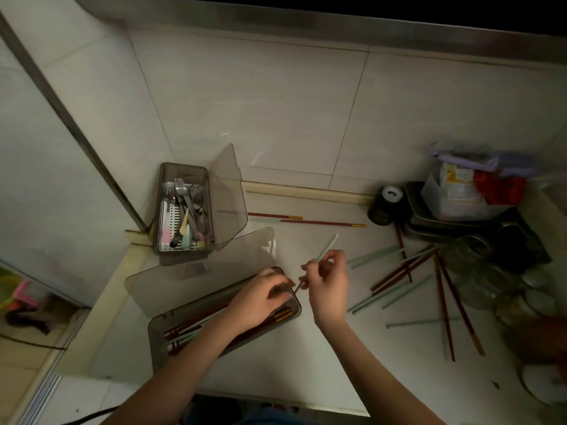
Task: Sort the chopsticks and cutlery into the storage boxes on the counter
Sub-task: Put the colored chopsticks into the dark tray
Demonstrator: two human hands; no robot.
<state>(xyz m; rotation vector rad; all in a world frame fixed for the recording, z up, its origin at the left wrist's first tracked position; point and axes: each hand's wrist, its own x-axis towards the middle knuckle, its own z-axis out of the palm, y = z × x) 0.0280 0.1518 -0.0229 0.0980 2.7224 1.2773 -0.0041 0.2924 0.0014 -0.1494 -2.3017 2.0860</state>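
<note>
Cutlery boxed [184, 210]; some chopsticks in front box [159, 332], many loose right [441, 302]. Right hand [326, 286] pinches green chopstick [326, 246]; left hand [260, 297] curled, contents unclear.

Smoky grey see-through boxes [184, 210] sit at centre left. Loose chopsticks [441, 305] at right are dark red with gold tips or pale mint green. The counter [352, 348] is off-white, the wall tiles [260, 102] pale grey-white.
</note>
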